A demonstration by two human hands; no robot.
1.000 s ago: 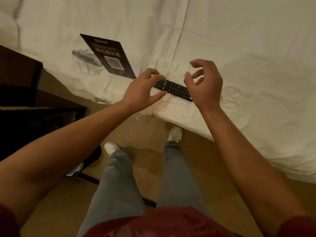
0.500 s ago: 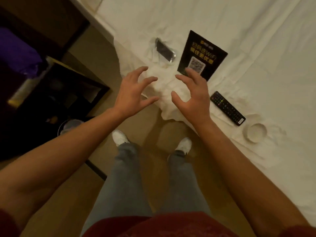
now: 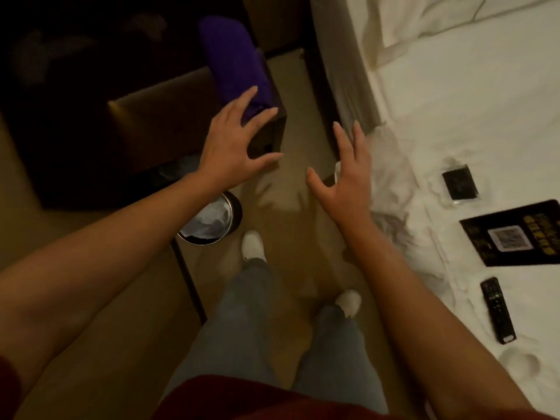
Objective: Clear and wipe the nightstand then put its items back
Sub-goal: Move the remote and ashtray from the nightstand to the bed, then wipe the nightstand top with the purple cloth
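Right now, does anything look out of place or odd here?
Yes: the remote, a black card and a small dark item lie on the bed, not the nightstand. A purple cloth sits on the nightstand. Both hands are empty.

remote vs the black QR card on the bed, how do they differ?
The remote is long and narrow; the QR card is a broad, flat rectangle. The remote's face carries rows of small buttons; the QR card shows a pale QR square with yellow print. The remote lies nearer the person, the QR card farther up the bed. Both are black, lie flat on the white sheet, apart from each other, and neither hand touches them.
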